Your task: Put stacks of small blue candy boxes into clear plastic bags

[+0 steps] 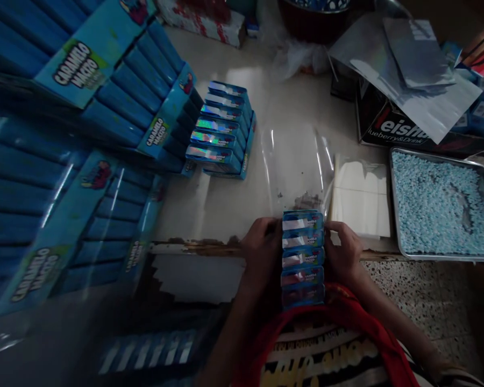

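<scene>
A row of small blue candy boxes (302, 258), with shiny clear fronts, lies at the table's front edge close to my body. My left hand (262, 242) has its fingers curled against the row's left side, partly in shadow. On the right side, my right hand (344, 246) is bent round the far end, its fingertips at the boxes. Between them the two hands grip the row. Clear plastic film (298, 156) lies on the table just beyond it. A second blue tray of similar boxes (221, 129) stands further off to the left.
Tall stacks of blue candy cartons (116, 86) rise at the left. Right of my hands are a pile of cream paper (361, 199) and a metal tray (399, 215) of pale blue candies. Behind it, silver sheets (419, 59) lie over a dark carton (379, 121).
</scene>
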Demonstrator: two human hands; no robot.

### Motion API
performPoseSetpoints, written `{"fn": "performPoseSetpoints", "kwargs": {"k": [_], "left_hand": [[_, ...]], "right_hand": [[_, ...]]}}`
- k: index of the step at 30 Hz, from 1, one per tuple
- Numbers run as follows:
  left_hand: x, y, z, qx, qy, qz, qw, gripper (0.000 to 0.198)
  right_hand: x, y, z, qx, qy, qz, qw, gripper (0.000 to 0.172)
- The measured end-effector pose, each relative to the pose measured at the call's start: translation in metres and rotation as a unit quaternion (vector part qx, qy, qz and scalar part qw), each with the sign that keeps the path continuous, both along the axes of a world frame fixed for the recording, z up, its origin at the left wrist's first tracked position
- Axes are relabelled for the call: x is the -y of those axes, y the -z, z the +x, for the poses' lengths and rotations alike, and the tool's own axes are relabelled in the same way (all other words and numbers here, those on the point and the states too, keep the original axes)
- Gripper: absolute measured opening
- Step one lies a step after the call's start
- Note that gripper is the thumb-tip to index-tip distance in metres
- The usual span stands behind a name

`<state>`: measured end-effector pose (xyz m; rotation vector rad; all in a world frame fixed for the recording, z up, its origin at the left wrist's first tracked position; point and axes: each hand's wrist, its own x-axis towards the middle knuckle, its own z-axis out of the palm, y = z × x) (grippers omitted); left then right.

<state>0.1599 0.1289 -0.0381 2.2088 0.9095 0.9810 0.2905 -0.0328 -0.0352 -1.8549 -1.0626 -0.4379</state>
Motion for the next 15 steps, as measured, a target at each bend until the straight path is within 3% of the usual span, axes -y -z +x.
{"fn": "performPoseSetpoints", "kwargs": {"k": [6,11,15], "left_hand": [[0.032,0.010,-0.034,-0.015,0.049,0.136,0.989,0.014],[0.060,0.018,-0.057,-0.055,0.140,0.180,0.972,0.018],[0.087,0.040,-0.095,-0.091,0.205,0.167,0.960,0.018]], "right_hand": [[0.020,0.007,-0.007,0.029,-0.091,0.011,0.995,0.023],[0.073,0.024,-0.013,0.047,-0.138,-0.063,0.987,0.030],[0.118,0.046,-0.018,0.060,-0.236,-0.062,0.968,0.034]]}}
